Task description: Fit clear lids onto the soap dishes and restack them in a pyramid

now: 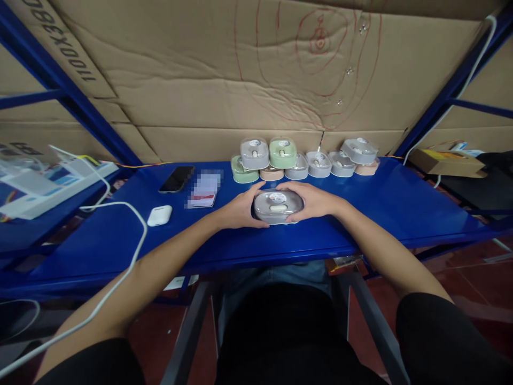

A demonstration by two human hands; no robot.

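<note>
A grey oval lidded box (276,214) with a clear lid, a pale handle-like tab and a round sticker sits on the blue table in front of me. My left hand (242,208) curves around its left end, thumb near the front edge and fingers behind. Around the right end wraps my right hand (315,200), also closed on the box. Behind it, similar boxes stand in a row along the table's back: a grey box (255,155) and a green box (282,153) lie stacked on others, and another grey box (360,151) tops the right end.
A dark phone (177,179), a second phone (205,190) with a blurred screen and a white earbud case (159,215) lie left on the blue table (385,214). A white cable (142,235) loops over my left arm. Cardboard (200,80) backs the table; a small carton (447,163) stands right.
</note>
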